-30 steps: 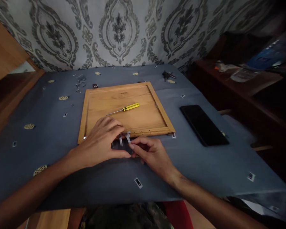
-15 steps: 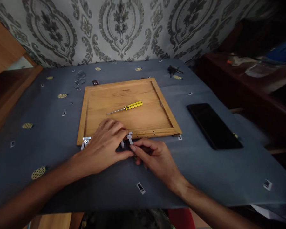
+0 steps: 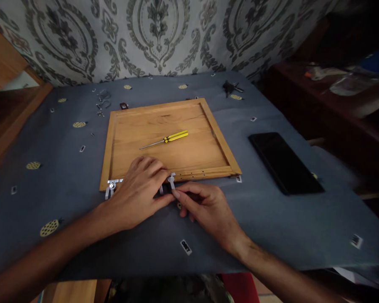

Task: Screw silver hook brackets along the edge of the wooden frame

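Observation:
A wooden framed panel (image 3: 158, 164) lies flat, with several small holes along its near rail. At that near edge my right hand (image 3: 205, 204) pinches the lower end of a silvery metal bracket (image 3: 171, 180) between thumb and fingers. Curled over the same edge, my left hand (image 3: 139, 191) has its index fingertip against the bracket and its thumb below it, close to the right fingertips. It hides part of the rail. Another metal bracket (image 3: 113, 185) with a screw sits at the panel's near left corner. On the panel rests a screwdriver (image 3: 173, 136) with a yellow handle.
The table has a grey-blue patterned cloth (image 3: 91, 256). To the right lies a black phone (image 3: 284, 164); a dark object (image 3: 230, 88) is at the back right. Small metal parts (image 3: 103, 103) and screws (image 3: 100, 113) lie back left. A patterned curtain (image 3: 158, 38) hangs behind.
The whole view has shifted slightly. Both hands keep nearly the same place at the bracket, and the panel and screwdriver show no movement of their own.

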`<control>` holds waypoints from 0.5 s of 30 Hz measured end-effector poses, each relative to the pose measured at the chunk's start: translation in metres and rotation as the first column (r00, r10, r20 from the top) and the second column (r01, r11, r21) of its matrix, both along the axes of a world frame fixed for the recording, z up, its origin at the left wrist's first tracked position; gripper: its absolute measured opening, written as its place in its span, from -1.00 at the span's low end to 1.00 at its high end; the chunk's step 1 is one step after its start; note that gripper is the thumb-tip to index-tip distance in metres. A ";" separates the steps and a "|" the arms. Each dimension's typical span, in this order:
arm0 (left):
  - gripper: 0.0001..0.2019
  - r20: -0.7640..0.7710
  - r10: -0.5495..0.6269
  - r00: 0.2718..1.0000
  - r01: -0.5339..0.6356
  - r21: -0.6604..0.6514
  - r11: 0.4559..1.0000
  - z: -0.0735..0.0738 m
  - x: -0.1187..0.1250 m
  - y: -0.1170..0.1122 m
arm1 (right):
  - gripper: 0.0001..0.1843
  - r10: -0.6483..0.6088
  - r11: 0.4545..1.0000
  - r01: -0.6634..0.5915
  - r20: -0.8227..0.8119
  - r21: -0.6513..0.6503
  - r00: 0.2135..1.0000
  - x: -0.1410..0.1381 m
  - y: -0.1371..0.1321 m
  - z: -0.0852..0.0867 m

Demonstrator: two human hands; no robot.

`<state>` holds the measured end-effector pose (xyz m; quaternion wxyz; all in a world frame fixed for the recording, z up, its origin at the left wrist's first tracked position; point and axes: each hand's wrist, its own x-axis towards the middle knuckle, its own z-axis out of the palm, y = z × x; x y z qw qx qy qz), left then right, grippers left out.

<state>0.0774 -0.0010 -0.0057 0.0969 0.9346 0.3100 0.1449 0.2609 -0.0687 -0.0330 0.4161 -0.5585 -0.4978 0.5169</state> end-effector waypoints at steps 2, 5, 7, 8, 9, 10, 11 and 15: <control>-0.73 -0.012 0.014 1.000 -0.015 -0.010 1.000 0.002 0.001 -0.001 | -0.76 0.009 1.000 -0.009 0.022 -0.008 1.000 0.000 0.000 0.001; -0.73 -0.018 0.015 1.000 -0.015 -0.012 1.000 0.003 0.001 -0.001 | -0.76 0.023 1.000 -0.024 0.037 0.011 0.999 0.000 -0.003 0.000; -0.72 -0.021 0.018 1.000 -0.018 -0.017 1.000 0.002 0.001 -0.002 | -0.76 0.014 0.994 -0.025 0.107 0.102 0.994 0.002 -0.005 0.000; -0.72 -0.023 0.020 1.000 -0.021 -0.019 1.000 0.002 0.001 -0.002 | -0.77 -0.002 0.983 -0.029 0.173 0.179 0.985 0.003 -0.006 0.000; -0.71 -0.024 0.023 0.999 -0.024 -0.023 0.999 0.002 0.001 -0.002 | -0.77 -0.025 0.963 -0.046 0.254 0.267 0.967 0.005 -0.007 0.000; -0.70 -0.027 0.026 0.999 -0.026 -0.027 0.999 0.002 0.001 -0.002 | -0.77 -0.052 0.932 -0.077 0.343 0.355 0.938 0.008 -0.007 -0.001; -0.69 -0.032 0.029 0.999 -0.030 -0.031 0.999 0.002 0.001 -0.002 | -0.76 -0.078 0.895 -0.128 0.433 0.427 0.898 0.011 -0.007 -0.001; -0.73 -0.048 0.049 0.998 -0.051 -0.041 0.998 0.002 0.002 -0.003 | -0.70 -0.161 0.749 -0.363 0.683 0.555 0.713 0.022 -0.003 -0.003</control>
